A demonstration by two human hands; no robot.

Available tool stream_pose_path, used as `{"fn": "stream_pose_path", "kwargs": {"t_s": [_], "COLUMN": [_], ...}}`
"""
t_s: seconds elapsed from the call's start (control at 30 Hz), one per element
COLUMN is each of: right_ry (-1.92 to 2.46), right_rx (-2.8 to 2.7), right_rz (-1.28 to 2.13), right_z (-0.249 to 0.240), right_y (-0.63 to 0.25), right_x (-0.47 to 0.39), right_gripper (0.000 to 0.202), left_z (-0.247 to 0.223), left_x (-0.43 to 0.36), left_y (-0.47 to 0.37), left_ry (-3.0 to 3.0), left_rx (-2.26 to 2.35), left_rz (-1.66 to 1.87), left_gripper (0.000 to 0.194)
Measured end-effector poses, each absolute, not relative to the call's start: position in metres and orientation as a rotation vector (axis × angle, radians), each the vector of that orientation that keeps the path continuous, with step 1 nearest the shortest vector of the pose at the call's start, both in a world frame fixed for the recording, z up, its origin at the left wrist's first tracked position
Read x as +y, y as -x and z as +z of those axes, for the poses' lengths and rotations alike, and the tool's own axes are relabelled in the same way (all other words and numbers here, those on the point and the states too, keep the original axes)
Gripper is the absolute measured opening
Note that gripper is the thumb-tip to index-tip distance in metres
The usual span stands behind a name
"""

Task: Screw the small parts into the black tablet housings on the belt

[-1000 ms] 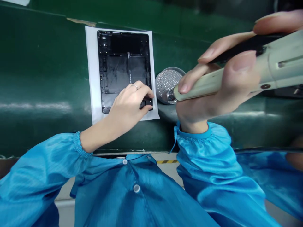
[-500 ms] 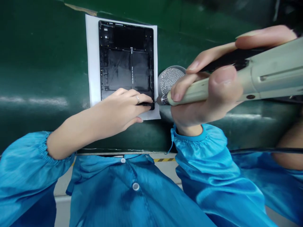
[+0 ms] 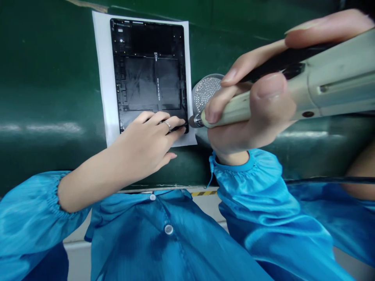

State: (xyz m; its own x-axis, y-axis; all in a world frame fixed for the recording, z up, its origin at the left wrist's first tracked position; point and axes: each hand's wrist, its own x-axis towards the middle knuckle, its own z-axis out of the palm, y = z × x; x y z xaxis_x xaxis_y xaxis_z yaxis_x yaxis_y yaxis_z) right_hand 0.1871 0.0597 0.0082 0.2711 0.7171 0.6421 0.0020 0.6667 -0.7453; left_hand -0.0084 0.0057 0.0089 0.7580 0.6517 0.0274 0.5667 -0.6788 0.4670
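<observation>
A black tablet housing [image 3: 168,84] with its inside exposed lies on a white sheet of paper [image 3: 103,78]. Across its lower edge rests my left hand [image 3: 152,136], fingers stretched out and somewhat apart, with two fingertips at the lower right corner. My right hand [image 3: 263,105] is wrapped round a pale electric screwdriver [image 3: 328,88], held nearly level. Its metal nose points at that same corner, close to my left fingertips. Whether the bit touches a screw there is too small to tell.
A round dish [image 3: 205,91] filled with small shiny metal pieces, likely screws, sits right of the paper, partly behind my right hand. The green bench top [image 3: 52,89] has its front edge near my body. At the far right shows another person's arm [image 3: 363,168].
The housing and paper appear slightly further left and higher, tilted a little more. Both hands stay at the lower right corner, and my right hand keeps its hold on the electric screwdriver.
</observation>
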Motion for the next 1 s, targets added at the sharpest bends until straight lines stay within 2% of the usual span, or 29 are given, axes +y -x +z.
{"fn": "stream_pose_path", "kwargs": {"t_s": [0.13, 0.33, 0.53, 0.77, 0.9, 1.0], "right_ry": [0.817, 0.737, 0.695, 0.673, 0.600, 0.964], "right_rx": [-1.316, -1.210, -1.221, -1.204, -1.227, -1.433], "right_rz": [0.666, 0.621, 0.608, 0.527, 0.514, 0.785], "right_z": [-0.002, 0.004, -0.001, -0.012, 0.003, 0.021], "right_y": [-0.180, -0.180, -0.178, -0.173, -0.179, -0.188], "right_x": [0.063, 0.062, 0.063, 0.073, 0.061, 0.043], "right_gripper": [0.051, 0.052, 0.046, 0.049, 0.036, 0.022], "left_z": [0.011, 0.012, 0.012, 0.016, 0.018, 0.017], "left_x": [0.005, 0.005, 0.007, 0.007, 0.008, 0.012], "left_y": [0.007, 0.006, 0.008, 0.008, 0.008, 0.011], "left_ry": [-2.503, -2.465, -2.440, -2.408, -2.399, -2.391], "left_rx": [0.934, 0.944, 0.931, 0.933, 0.925, 0.892], "left_rz": [0.263, 0.306, 0.311, 0.326, 0.318, 0.336], "left_gripper": [0.049, 0.041, 0.042, 0.041, 0.042, 0.042]}}
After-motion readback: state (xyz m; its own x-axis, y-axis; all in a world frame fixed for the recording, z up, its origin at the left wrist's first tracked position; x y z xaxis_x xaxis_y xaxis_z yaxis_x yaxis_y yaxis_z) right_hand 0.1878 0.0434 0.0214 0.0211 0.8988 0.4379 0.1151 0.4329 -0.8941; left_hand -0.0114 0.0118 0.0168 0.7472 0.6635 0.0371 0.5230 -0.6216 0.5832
